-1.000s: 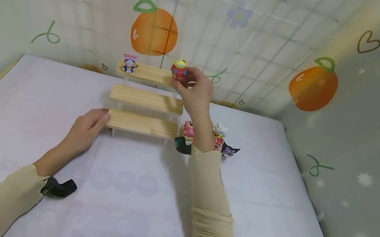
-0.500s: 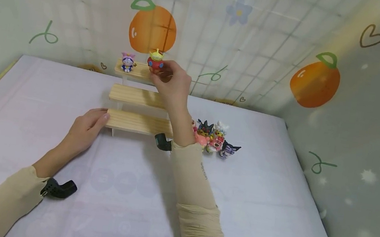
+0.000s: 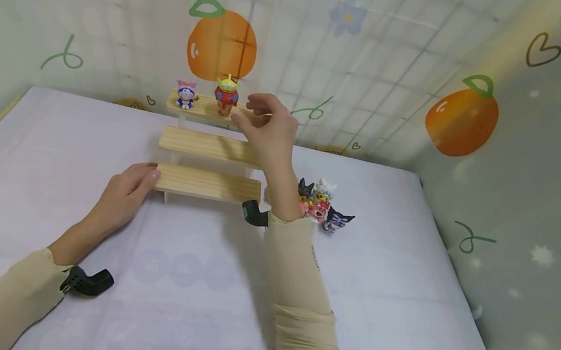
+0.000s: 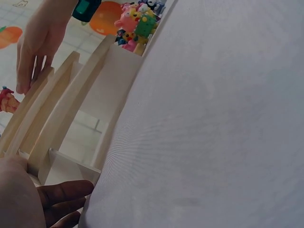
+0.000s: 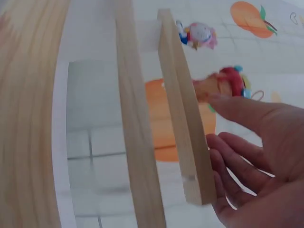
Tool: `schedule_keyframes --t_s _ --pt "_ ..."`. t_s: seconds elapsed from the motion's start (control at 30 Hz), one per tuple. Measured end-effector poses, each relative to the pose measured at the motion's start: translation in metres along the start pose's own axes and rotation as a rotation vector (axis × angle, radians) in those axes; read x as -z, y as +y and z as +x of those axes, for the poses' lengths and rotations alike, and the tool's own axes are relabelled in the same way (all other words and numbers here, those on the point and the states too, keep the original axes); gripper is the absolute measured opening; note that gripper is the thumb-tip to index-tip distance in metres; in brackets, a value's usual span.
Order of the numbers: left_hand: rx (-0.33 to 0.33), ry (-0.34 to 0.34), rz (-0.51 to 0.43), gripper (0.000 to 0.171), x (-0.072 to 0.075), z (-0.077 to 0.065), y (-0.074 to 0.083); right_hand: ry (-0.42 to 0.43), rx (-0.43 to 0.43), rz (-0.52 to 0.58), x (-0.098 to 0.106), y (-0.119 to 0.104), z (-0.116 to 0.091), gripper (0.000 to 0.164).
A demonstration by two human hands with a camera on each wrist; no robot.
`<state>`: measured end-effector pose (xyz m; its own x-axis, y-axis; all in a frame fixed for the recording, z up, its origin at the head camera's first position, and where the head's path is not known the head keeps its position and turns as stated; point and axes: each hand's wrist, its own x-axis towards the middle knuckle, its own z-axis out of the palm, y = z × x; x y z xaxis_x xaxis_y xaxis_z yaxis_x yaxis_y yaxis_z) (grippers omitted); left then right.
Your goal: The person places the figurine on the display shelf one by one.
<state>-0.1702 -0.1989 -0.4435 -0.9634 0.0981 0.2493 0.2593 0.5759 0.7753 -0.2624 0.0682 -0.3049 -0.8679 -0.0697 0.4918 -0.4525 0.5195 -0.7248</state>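
Observation:
A three-tier wooden display stand point(image 3: 206, 183) stands on the table, and my left hand point(image 3: 123, 193) holds the left end of its lowest shelf. In the left wrist view the thumb side lies at the shelf's end and the other fingers reach along the white side support point(image 4: 71, 171). On the top shelf, a figurine point(image 3: 226, 96) with a yellow three-eyed head, red body and cone-shaped base stands upright. Left of it is a small purple-and-blue figurine with pink ears point(image 3: 186, 95). My right hand point(image 3: 271, 133) is just right of the red figurine, fingers spread apart and holding nothing.
Several small figurines point(image 3: 319, 209) are clustered right of the stand, partly hidden by my right forearm. A dark-eared purple figurine point(image 3: 338, 221) sits at the cluster's right edge. A patterned curtain point(image 3: 376, 81) hangs behind the table.
My right hand carried the red figurine left along the top shelf, set it near the middle, then let go and drew back right. My left hand stayed on the stand.

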Motion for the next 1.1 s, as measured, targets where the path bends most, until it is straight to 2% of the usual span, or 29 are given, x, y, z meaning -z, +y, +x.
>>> schedule_keyframes --t_s 0.1,0.27,0.5,0.6,0.83,0.97,1.1 --pt "-0.002 0.000 -0.003 0.049 0.001 0.001 0.000 -0.009 0.007 -0.010 0.010 0.006 -0.002 0.037" --pt "-0.020 0.006 0.000 0.049 0.001 0.003 0.001 -0.033 -0.015 -0.039 0.040 0.020 -0.005 0.041" --pt "-0.020 -0.003 0.000 0.049 0.001 0.003 -0.001 0.013 -0.110 0.021 0.105 0.045 -0.016 0.046" --pt "-0.025 -0.001 -0.001 0.049 0.001 0.002 -0.003 0.032 -0.155 -0.030 0.133 0.059 -0.023 0.049" --pt "-0.031 -0.002 -0.004 0.048 0.001 0.003 -0.001 0.099 -0.203 -0.109 0.192 0.095 -0.040 0.045" --pt "-0.020 -0.005 -0.003 0.049 0.002 0.002 0.001 0.129 -0.228 -0.122 0.213 0.107 -0.048 0.045" --pt "-0.008 -0.010 -0.003 0.050 0.002 0.001 0.002 0.131 -0.233 -0.140 0.221 0.111 -0.055 0.045"
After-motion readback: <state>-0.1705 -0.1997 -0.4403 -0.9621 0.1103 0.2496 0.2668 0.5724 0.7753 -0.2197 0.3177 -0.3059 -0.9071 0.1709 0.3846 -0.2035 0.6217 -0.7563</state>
